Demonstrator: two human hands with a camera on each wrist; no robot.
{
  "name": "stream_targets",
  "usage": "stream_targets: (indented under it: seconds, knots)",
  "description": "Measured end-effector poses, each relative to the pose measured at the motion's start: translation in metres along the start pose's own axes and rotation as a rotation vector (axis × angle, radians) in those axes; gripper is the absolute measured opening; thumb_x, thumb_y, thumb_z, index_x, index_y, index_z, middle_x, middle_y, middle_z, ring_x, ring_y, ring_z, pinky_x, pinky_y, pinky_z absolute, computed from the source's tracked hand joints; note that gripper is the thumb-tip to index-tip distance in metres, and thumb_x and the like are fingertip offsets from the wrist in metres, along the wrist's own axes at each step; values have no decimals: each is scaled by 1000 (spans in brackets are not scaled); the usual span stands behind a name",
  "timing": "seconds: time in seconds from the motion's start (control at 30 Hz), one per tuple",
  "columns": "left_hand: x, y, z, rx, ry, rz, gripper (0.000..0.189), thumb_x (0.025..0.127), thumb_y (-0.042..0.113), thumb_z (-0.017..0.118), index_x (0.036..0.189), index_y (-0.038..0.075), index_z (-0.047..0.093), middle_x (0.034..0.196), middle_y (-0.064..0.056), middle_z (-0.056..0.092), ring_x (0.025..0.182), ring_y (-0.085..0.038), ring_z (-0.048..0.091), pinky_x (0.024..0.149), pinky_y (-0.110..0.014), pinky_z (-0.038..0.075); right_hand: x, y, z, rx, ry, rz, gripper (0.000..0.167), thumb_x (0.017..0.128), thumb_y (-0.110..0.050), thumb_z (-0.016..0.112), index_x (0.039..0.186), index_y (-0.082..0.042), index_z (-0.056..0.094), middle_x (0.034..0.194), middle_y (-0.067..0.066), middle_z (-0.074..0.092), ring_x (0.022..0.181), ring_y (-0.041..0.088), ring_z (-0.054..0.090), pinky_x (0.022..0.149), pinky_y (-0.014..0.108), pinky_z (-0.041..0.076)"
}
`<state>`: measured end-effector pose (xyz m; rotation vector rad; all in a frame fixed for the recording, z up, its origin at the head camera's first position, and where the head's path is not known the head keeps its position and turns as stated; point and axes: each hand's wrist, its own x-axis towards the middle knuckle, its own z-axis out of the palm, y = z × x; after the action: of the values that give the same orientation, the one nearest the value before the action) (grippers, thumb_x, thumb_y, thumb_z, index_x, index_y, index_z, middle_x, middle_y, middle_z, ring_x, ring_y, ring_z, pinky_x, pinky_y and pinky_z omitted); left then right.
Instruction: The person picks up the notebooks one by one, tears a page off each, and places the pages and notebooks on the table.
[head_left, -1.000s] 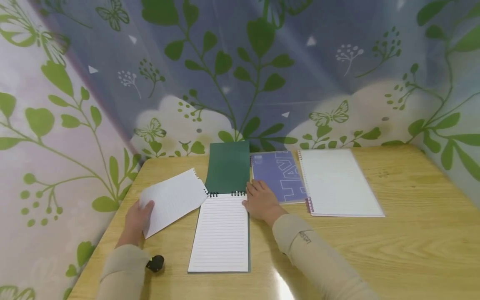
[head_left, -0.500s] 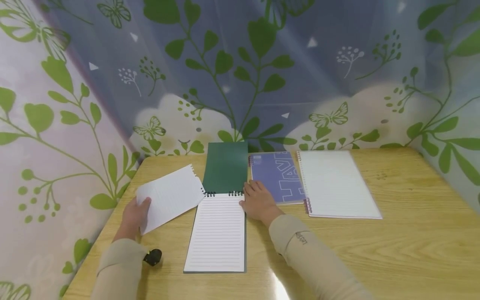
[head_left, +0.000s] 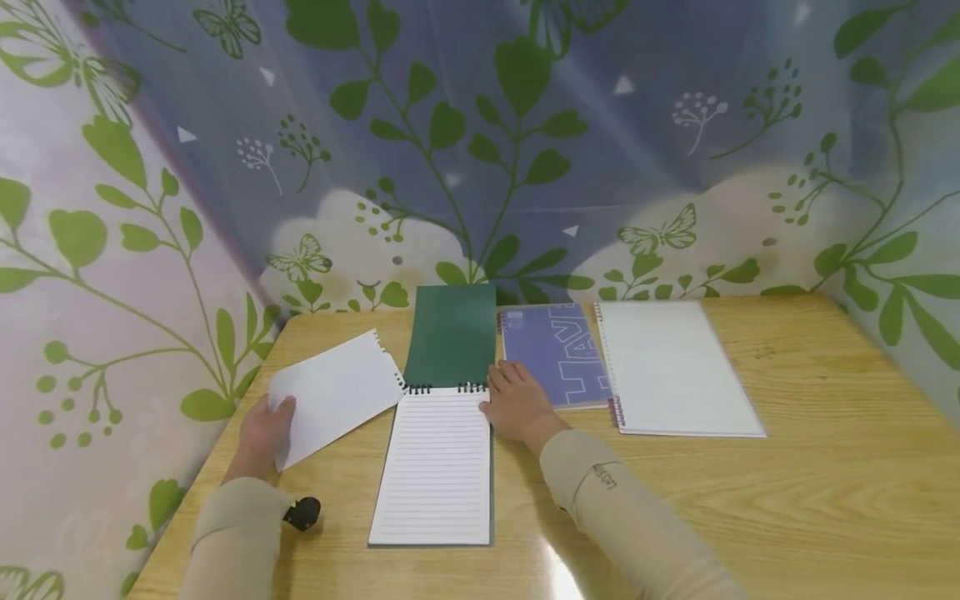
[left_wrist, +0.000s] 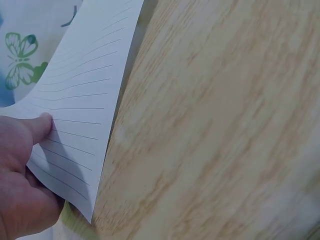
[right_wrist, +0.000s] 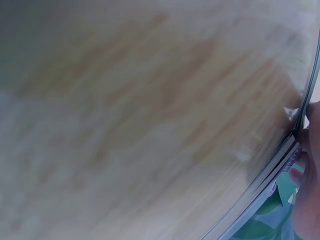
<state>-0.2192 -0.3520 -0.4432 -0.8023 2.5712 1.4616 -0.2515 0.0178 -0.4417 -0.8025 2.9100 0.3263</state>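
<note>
- Pinching a ruled, perforated sheet point(head_left: 333, 400) in the left hand point(head_left: 262, 433), just left of a green-covered spiral notebook point(head_left: 442, 471).
- Resting the right hand point(head_left: 517, 407), fingers nearly straight, at the binding's point(head_left: 472, 387) right end, near a purple notebook point(head_left: 557, 354).

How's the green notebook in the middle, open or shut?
Open: its green cover lies flipped back beyond the black rings, and a lined page faces up.

Loose sheet point(head_left: 337, 400) slightly farther left
</note>
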Motion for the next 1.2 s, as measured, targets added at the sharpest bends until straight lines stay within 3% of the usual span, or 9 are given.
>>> stream_targets:
  seconds: [0.2, 0.4, 0.5, 0.67, 0.87, 1.03, 1.2]
  knots:
    - [-2, 0, -2, 34, 15, 41, 66, 98, 43, 29, 147, 4, 10, 152, -22, 11, 138, -41, 17, 112, -51, 16, -2, 0, -1, -9, 12, -13, 57, 100, -42, 23, 144, -7, 29, 153, 7, 22, 143, 25, 14, 117, 37, 8]
    - [-3, -2, -6, 104, 61, 117, 62, 99, 36, 26, 142, -7, 20, 144, -30, 26, 127, -43, 33, 108, -51, 25, -5, 3, -3, -2, 16, -7, 57, 100, -42, 25, 143, -6, 30, 153, 7, 23, 142, 26, 15, 117, 38, 8]
    - [-4, -3, -6, 86, 60, 99, 62, 98, 37, 28, 142, -6, 23, 142, -30, 31, 122, -41, 39, 106, -51, 29, -5, 5, -2, 12, 5, 0, 57, 100, -43, 25, 144, -7, 29, 153, 6, 22, 143, 25, 14, 117, 38, 8]
    - [-1, -2, -7, 67, 35, 63, 66, 97, 41, 28, 146, -1, 13, 147, -28, 22, 129, -41, 32, 109, -51, 24, -2, 9, 2, 93, 9, 10, 58, 99, -45, 27, 144, -9, 30, 153, 3, 24, 143, 25, 14, 117, 39, 8]
    - [-1, -2, -11, 13, 37, 67, 69, 97, 41, 32, 148, 6, 4, 151, -25, 13, 136, -42, 22, 112, -50, 18, 3, 15, 2, 256, 67, 6, 54, 97, -42, 35, 138, -8, 41, 147, 5, 35, 140, 29, 21, 115, 44, 13]
    - [-6, 2, -14, -25, 100, 105, 68, 96, 42, 35, 147, 2, 14, 147, -27, 24, 131, -40, 31, 110, -50, 24, 6, 18, 3, 381, 108, 17, 49, 99, -34, 30, 137, -7, 43, 144, 6, 39, 138, 29, 25, 114, 45, 14]
    - [-10, 18, -17, -101, 229, 193, 65, 94, 43, 42, 142, 2, 28, 138, -25, 39, 120, -34, 41, 103, -46, 33, 6, 18, 0, 435, 150, 32, 50, 99, -36, 30, 138, -6, 40, 146, 8, 37, 139, 28, 24, 114, 45, 15]
